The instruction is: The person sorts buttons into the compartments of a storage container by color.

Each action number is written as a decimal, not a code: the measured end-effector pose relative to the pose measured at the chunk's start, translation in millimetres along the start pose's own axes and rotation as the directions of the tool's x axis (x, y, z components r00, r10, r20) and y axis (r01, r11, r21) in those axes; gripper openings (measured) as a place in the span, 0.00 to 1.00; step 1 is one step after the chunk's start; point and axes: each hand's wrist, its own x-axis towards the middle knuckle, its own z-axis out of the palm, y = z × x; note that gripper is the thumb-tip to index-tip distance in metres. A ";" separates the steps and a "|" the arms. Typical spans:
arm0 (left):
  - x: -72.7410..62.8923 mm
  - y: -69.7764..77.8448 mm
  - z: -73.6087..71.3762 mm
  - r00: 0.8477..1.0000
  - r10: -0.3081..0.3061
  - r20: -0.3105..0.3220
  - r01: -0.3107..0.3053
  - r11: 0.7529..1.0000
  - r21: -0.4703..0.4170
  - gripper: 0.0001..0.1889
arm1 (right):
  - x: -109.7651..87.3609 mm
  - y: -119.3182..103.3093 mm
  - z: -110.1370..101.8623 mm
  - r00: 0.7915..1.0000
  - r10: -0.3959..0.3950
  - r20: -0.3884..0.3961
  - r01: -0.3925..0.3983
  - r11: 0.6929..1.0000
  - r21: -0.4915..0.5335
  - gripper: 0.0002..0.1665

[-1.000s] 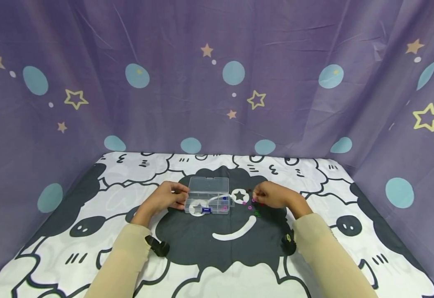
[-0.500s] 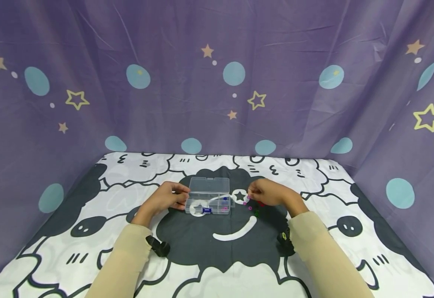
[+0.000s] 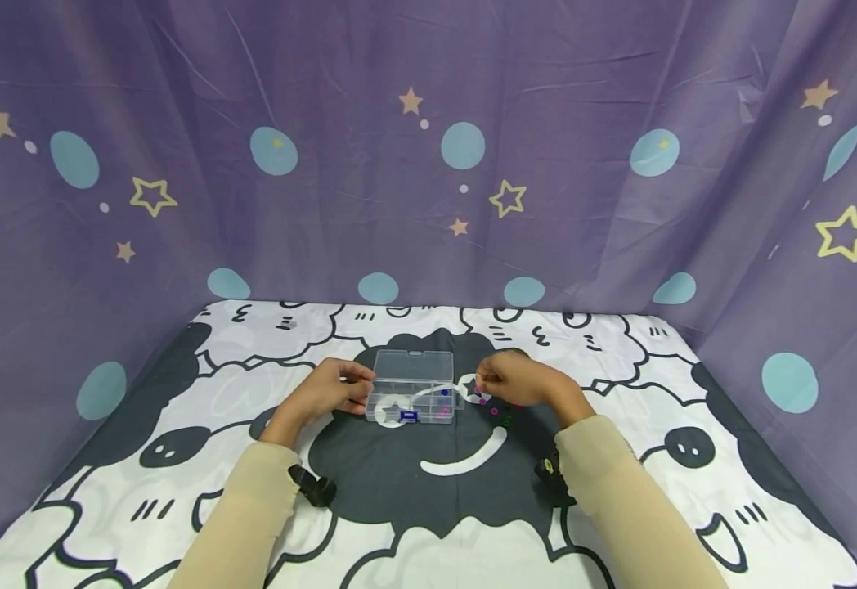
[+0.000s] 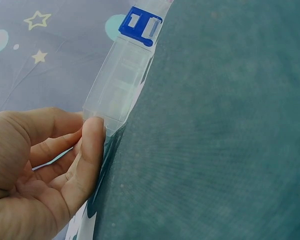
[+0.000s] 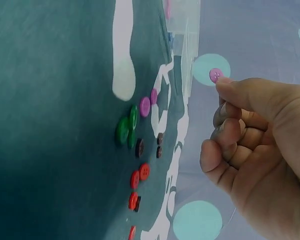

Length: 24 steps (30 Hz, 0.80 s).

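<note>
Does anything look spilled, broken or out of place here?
Nothing looks plainly broken or spilled. One slight oddity, in the right wrist view: a dark button sits close beside a red button, away from the other dark buttons, though colours otherwise lie roughly grouped on the cloth.

Head view looks forward and down from behind left grip (image 3: 329, 386) and right grip (image 3: 522, 380); close wrist views share the clear box (image 3: 414, 366).

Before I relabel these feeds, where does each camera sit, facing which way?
Head: worn on the head, facing forward and down at the clear box; left hand, right hand and sleeves show.
Left wrist: on that wrist, facing the box's end; left hand shows.
Right wrist: on that wrist, facing loose buttons; right hand shows.
Head and left wrist share the blue latch.
</note>
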 end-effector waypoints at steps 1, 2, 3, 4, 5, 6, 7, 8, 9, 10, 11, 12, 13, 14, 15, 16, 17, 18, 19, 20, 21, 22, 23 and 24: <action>0.0 -0.3 0.0 1.000 0.003 0.001 -0.003 1.000 0.001 0.14 | 1.0 -1.3 0.5 1.000 -0.001 0.001 0.001 1.000 0.000 0.09; -0.1 -0.2 -0.2 1.000 0.005 0.000 -0.005 1.000 0.001 0.14 | 1.9 -2.5 1.0 1.000 -0.001 0.002 0.001 1.000 0.001 0.09; -0.2 -0.1 -0.2 1.000 0.004 -0.001 -0.004 1.000 0.000 0.13 | 2.9 -3.8 1.7 1.000 0.002 0.005 -0.002 1.000 0.004 0.09; -0.2 -0.1 -0.2 1.000 0.004 -0.002 -0.004 1.000 -0.001 0.13 | 3.9 -5.2 2.3 1.000 0.006 0.007 -0.006 1.000 0.008 0.09; -0.2 0.0 -0.1 1.000 0.005 -0.001 -0.005 1.000 -0.002 0.13 | 5.1 -6.3 3.1 1.000 0.010 0.009 -0.010 1.000 0.008 0.09; -0.2 -0.1 0.0 1.000 0.006 -0.001 -0.006 1.000 -0.001 0.13 | 6.3 -7.4 4.0 1.000 0.015 0.013 -0.015 1.000 0.012 0.09; -0.2 -0.1 0.2 1.000 0.007 -0.001 -0.007 1.000 0.001 0.13 | 7.6 -8.3 5.0 1.000 0.016 0.019 -0.016 1.000 0.018 0.10; -0.3 0.2 0.1 1.000 0.004 -0.002 -0.004 1.000 0.000 0.13 | 9.0 -9.1 6.1 0.999 0.021 0.024 -0.021 0.999 0.030 0.10; -0.3 0.1 0.2 1.000 0.003 -0.002 -0.003 1.000 -0.001 0.13 | 10.4 -9.8 7.4 0.999 0.024 0.029 -0.025 0.999 0.035 0.10; -0.3 0.0 0.2 1.000 0.001 -0.003 -0.001 1.000 -0.003 0.13 | 11.7 -10.2 8.8 0.999 0.023 0.035 -0.024 0.999 0.041 0.10; -0.4 0.0 0.2 1.000 0.003 0.001 -0.003 1.000 -0.002 0.13 | 12.9 -10.4 10.2 0.999 0.021 0.042 -0.023 0.999 0.045 0.10; -0.4 0.1 0.2 1.000 0.000 0.001 0.000 1.000 -0.003 0.13 | 13.9 -10.6 11.5 0.999 0.020 0.049 -0.022 0.998 0.053 0.10; -0.5 0.1 0.1 1.000 0.002 0.006 -0.002 1.000 -0.002 0.14 | 14.7 -11.1 12.7 0.998 0.020 0.056 -0.023 0.998 0.057 0.11; -0.6 0.2 0.1 1.000 0.005 0.011 -0.005 1.000 -0.001 0.14 | 15.3 -11.6 13.6 0.998 0.016 0.058 -0.019 0.998 0.059 0.11; -0.5 0.3 0.1 1.000 0.005 0.013 -0.005 1.000 -0.002 0.14 | 15.8 -12.1 14.4 0.998 0.015 0.061 -0.018 0.998 0.057 0.11; -0.5 0.4 0.1 1.000 0.005 0.014 -0.005 1.000 -0.005 0.14 | 16.3 -13.1 14.9 0.998 0.015 0.064 -0.018 0.998 0.057 0.11; -0.5 0.5 0.0 1.000 0.006 0.015 -0.006 1.000 -0.004 0.14 | 16.8 -14.1 15.2 0.998 0.016 0.067 -0.021 0.998 0.062 0.11; -0.4 0.5 0.0 1.000 0.006 0.012 -0.006 1.000 -0.006 0.14 | 17.5 -15.1 15.4 0.998 0.013 0.063 -0.017 0.998 0.060 0.11; -0.4 0.4 -0.1 1.000 0.009 0.013 -0.008 1.000 -0.005 0.14 | 18.1 -16.2 15.6 0.998 0.009 0.059 -0.012 0.998 0.055 0.11; -0.3 0.3 -0.3 1.000 0.006 0.010 -0.006 1.000 -0.009 0.14 | 18.8 -17.2 15.7 0.998 0.008 0.057 -0.011 0.999 0.051 0.10; -0.2 0.2 -0.4 1.000 0.003 0.006 -0.003 1.000 -0.011 0.14 | 19.4 -18.3 15.9 0.998 0.009 0.055 -0.011 0.999 0.045 0.10; -0.1 0.0 -0.6 1.000 0.005 0.006 -0.005 1.000 -0.010 0.14 | 19.8 -19.1 15.9 0.999 0.003 0.053 -0.005 0.999 0.042 0.10; -0.1 -0.2 -0.8 1.000 0.006 0.006 -0.006 1.000 -0.008 0.14 | 20.4 -19.8 16.1 0.999 0.000 0.053 -0.003 0.999 0.041 0.09; -0.1 -0.3 -0.9 1.000 0.005 0.007 -0.005 1.000 -0.007 0.14 | 21.0 -20.5 16.4 0.999 -0.003 0.051 0.001 0.999 0.036 0.09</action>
